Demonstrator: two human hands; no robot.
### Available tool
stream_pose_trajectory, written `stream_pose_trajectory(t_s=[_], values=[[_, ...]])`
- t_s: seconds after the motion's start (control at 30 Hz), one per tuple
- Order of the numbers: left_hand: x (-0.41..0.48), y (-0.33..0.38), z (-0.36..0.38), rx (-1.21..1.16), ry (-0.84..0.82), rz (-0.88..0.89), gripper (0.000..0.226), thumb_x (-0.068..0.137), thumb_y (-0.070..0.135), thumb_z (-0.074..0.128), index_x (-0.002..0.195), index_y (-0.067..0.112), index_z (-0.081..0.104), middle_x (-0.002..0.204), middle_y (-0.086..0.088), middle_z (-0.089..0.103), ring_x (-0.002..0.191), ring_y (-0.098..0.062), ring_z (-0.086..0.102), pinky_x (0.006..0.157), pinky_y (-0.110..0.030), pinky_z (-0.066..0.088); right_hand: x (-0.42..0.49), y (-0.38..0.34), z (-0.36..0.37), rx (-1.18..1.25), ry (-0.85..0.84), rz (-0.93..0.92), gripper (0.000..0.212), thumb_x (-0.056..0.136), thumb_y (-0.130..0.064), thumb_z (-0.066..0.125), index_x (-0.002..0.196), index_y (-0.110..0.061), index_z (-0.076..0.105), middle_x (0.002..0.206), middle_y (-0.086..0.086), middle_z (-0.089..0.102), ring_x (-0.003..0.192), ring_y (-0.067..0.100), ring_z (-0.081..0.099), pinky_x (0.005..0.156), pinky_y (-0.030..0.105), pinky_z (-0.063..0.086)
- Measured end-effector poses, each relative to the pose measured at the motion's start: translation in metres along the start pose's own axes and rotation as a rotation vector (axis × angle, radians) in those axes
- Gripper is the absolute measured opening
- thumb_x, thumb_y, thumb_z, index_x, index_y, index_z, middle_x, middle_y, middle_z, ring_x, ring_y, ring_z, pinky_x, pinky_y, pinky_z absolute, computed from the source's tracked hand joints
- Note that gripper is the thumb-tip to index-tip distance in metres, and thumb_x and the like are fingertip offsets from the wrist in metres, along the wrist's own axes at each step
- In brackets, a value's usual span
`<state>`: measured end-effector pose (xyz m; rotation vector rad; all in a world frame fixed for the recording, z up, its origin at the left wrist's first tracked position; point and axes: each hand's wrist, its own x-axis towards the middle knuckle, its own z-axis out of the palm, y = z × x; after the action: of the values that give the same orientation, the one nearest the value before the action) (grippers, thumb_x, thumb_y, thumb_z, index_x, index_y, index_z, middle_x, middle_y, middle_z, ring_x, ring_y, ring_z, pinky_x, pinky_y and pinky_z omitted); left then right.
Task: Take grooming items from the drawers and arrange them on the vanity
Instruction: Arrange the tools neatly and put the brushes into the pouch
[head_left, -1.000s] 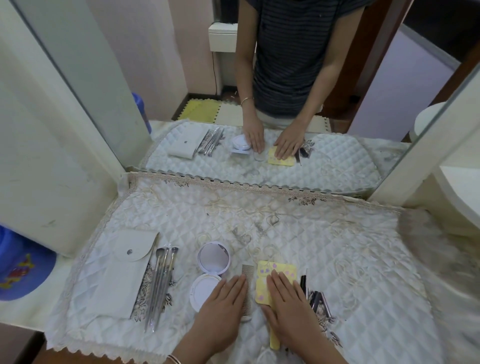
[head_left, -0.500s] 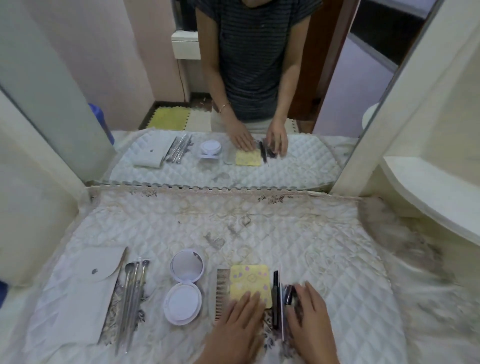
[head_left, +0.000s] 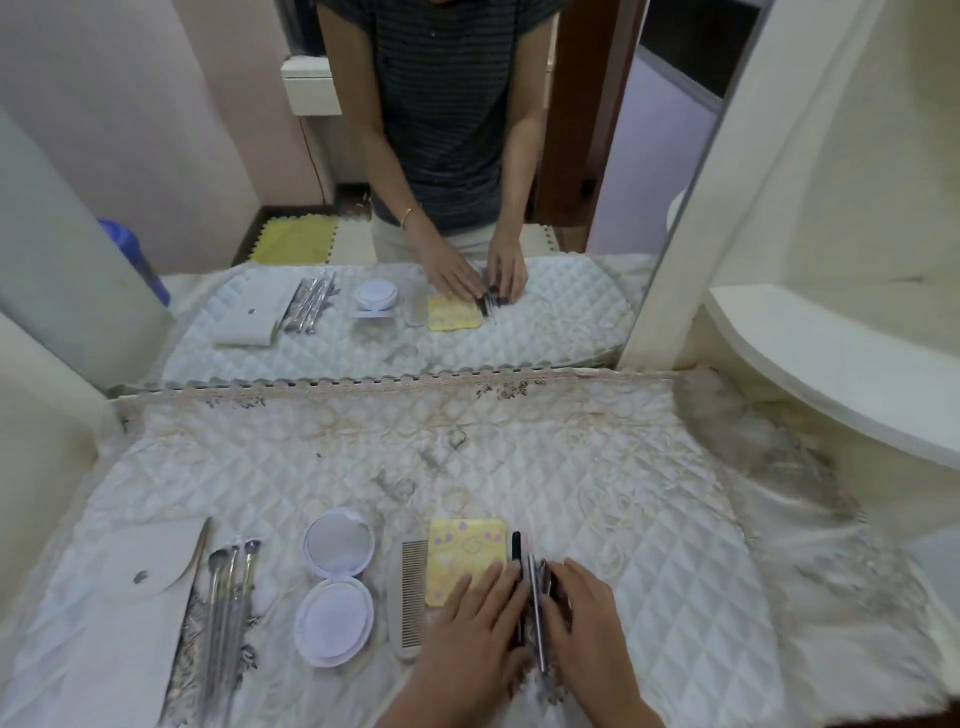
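Grooming items lie in a row along the front of the quilted vanity cover (head_left: 467, 457): a white snap pouch (head_left: 140, 587), several silver makeup brushes (head_left: 228, 597), an open white compact (head_left: 337, 582), a pale comb (head_left: 413, 592), a yellow patterned square case (head_left: 465, 551), and slim black and metal tools (head_left: 532, 582). My left hand (head_left: 478, 623) lies flat, fingertips on the yellow case's near corner and against the slim tools. My right hand (head_left: 587, 618) rests on the tools' other side, fingertips touching them. Both hands flank the tools without lifting them.
A large mirror (head_left: 415, 208) stands behind the vanity and repeats the items and a person's arms. A curved cream shelf (head_left: 831, 364) juts out at the right. Bare quilted cloth stretches behind the row and to its right.
My left hand slid right from the comb onto the yellow case's corner. My right hand left the yellow case and closed in on the slim tools. The view has swung to the right.
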<state>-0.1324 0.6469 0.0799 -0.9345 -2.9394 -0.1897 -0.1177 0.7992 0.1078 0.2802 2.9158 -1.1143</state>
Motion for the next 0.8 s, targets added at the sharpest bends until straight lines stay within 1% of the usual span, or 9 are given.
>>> stream_pose_trajectory(t_s=[0.03,0.13,0.2,0.27,0.37,0.5,0.63,0.73,0.8], values=[[0.002,0.000,0.002,0.021,-0.015,0.008,0.075,0.078,0.061,0.036,0.143,0.026,0.023,0.152,0.007,0.026,0.144,-0.012,-0.008,0.112,-0.031,0.006,0.002,0.000,0.000,0.031,-0.006,0.008,0.038,0.088,-0.026,0.050,0.123,-0.012,0.056,0.131,0.008,0.052,0.125,0.022,0.040,0.101,0.016,0.026],[0.003,-0.001,0.007,0.028,-0.036,0.015,0.089,0.077,0.062,0.035,0.146,0.018,0.000,0.158,0.003,-0.003,0.144,-0.013,-0.010,0.113,-0.032,0.003,0.005,-0.001,-0.001,0.045,-0.032,0.034,0.050,0.082,-0.032,0.037,0.125,-0.013,0.054,0.132,0.006,0.051,0.124,0.021,0.041,0.102,0.020,0.028],[0.000,-0.001,0.005,0.006,-0.036,0.004,0.092,0.076,0.063,0.035,0.146,0.017,-0.003,0.157,0.002,0.004,0.144,-0.013,-0.010,0.113,-0.031,0.002,0.005,-0.002,-0.003,0.054,-0.029,0.050,0.049,0.083,-0.031,0.036,0.125,-0.013,0.054,0.129,0.005,0.052,0.121,0.020,0.042,0.100,0.020,0.030],[-0.004,0.001,0.004,-0.022,-0.025,0.009,0.089,0.076,0.063,0.035,0.146,0.020,0.002,0.154,0.002,0.015,0.144,-0.013,-0.004,0.112,-0.030,0.005,0.003,0.000,-0.003,0.077,-0.025,0.041,0.036,0.091,-0.021,0.044,0.125,-0.014,0.054,0.126,0.003,0.054,0.117,0.019,0.043,0.096,0.017,0.030],[-0.009,0.007,0.005,-0.074,-0.016,0.001,0.081,0.081,0.063,0.034,0.146,0.022,0.010,0.155,0.002,0.013,0.144,-0.013,-0.004,0.112,-0.030,0.007,-0.002,0.001,-0.004,0.107,-0.031,0.034,0.035,0.090,-0.011,0.049,0.124,-0.015,0.055,0.121,-0.002,0.056,0.114,0.017,0.046,0.095,0.014,0.029],[-0.007,0.019,-0.003,-0.138,-0.043,-0.021,0.060,0.089,0.058,0.023,0.124,0.018,0.050,0.138,0.002,0.037,0.137,-0.014,0.014,0.110,-0.029,0.011,-0.006,-0.001,-0.005,0.158,0.026,0.068,0.033,0.085,-0.019,0.049,0.116,-0.015,0.061,0.110,-0.010,0.058,0.106,0.013,0.053,0.090,0.011,0.034],[-0.001,0.016,0.000,-0.022,-0.046,0.047,0.067,0.079,0.065,0.037,0.126,0.018,0.045,0.147,0.003,0.036,0.143,-0.015,0.001,0.111,-0.031,0.009,-0.005,0.007,-0.008,0.092,0.098,0.072,0.032,0.081,-0.017,0.053,0.108,-0.009,0.065,0.103,0.005,0.067,0.093,0.011,0.051,0.085,0.012,0.034],[0.004,0.012,0.001,0.027,-0.075,0.051,0.071,0.072,0.067,0.039,0.124,0.018,0.045,0.130,0.007,0.058,0.144,-0.014,-0.010,0.111,-0.033,0.006,-0.002,0.008,-0.009,0.066,-0.024,0.061,0.043,0.086,-0.026,0.046,0.125,-0.012,0.055,0.119,0.004,0.058,0.103,0.015,0.050,0.090,0.014,0.036],[0.005,0.013,0.001,0.024,-0.091,0.046,0.070,0.072,0.066,0.039,0.122,0.018,0.045,0.132,0.005,0.057,0.144,-0.015,-0.010,0.110,-0.033,0.006,0.001,0.010,-0.007,-0.001,-0.047,-0.062,0.054,0.083,-0.040,0.033,0.130,-0.018,0.050,0.133,-0.002,0.050,0.105,0.018,0.049,0.092,0.024,0.040]])
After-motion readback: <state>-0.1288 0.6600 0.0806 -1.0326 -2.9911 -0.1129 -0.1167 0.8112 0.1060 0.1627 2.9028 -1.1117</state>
